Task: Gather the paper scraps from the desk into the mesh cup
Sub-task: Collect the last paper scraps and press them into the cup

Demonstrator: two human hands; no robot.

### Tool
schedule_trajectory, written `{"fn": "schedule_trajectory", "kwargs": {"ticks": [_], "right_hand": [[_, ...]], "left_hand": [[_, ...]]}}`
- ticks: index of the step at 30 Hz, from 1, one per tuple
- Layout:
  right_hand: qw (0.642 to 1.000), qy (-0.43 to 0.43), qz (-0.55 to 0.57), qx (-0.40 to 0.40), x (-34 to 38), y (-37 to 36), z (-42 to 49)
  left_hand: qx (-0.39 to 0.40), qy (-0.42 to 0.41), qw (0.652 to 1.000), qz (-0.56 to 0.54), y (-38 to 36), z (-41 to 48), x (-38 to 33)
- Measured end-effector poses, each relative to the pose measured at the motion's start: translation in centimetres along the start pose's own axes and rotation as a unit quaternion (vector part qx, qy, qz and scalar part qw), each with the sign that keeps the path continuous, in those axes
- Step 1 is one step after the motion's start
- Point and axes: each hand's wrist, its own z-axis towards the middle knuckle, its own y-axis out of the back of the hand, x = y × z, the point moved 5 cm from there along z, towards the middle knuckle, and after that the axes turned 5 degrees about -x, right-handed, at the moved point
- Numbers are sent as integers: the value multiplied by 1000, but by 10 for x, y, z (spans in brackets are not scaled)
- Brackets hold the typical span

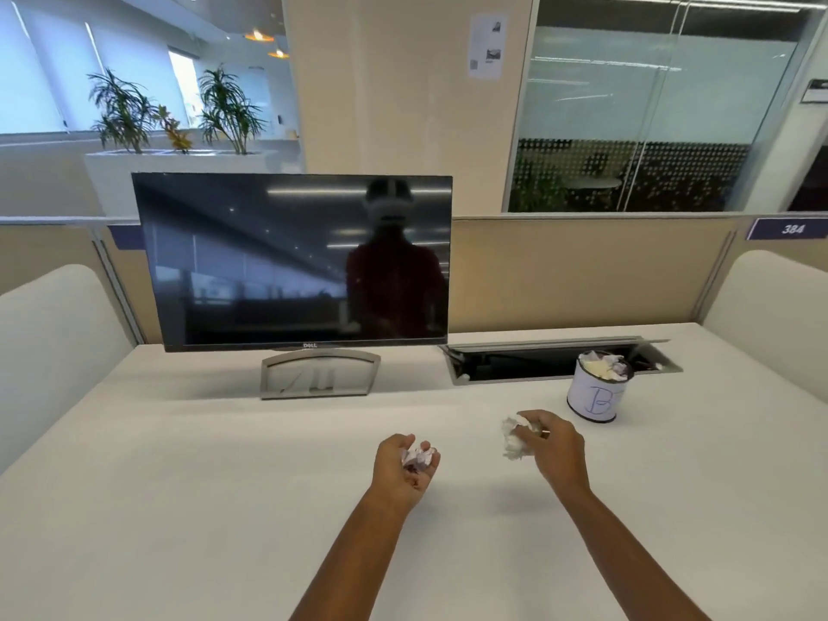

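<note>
The mesh cup (595,398) stands on the white desk (224,463) at the right, wrapped in white paper marked "B" and filled with crumpled scraps (602,365). My right hand (555,445) hovers a little left of the cup and nearer to me, fingers closed on a crumpled white paper scrap (515,439). My left hand (405,463) is held palm up over the middle of the desk, cupping a small crumpled scrap with purple marks (419,457).
A dark Dell monitor (293,262) on a grey stand sits at the back left. An open cable hatch (555,358) lies in the desk right behind the cup. Padded partitions close in both sides and the back.
</note>
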Motion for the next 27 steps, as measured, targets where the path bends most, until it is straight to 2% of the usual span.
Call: {"fn": "schedule_trajectory", "kwargs": {"ticks": [10,17,21,24,27], "right_hand": [[997,19,-15,-67,-33,91,99],[993,27,-12,-110,-44,123,163],[988,81,-50,-118,-39,122,193],[983,124,-99,-97,-40,112,205],[976,144,-163,-6,-51,96,209]], "left_hand": [[22,14,1000,13,-98,26,80],[0,-14,1000,23,-144,48,109],[4,-24,999,37,-161,66,119],[-4,-33,998,46,-172,78,125],[-11,-56,995,86,-181,88,130]]}}
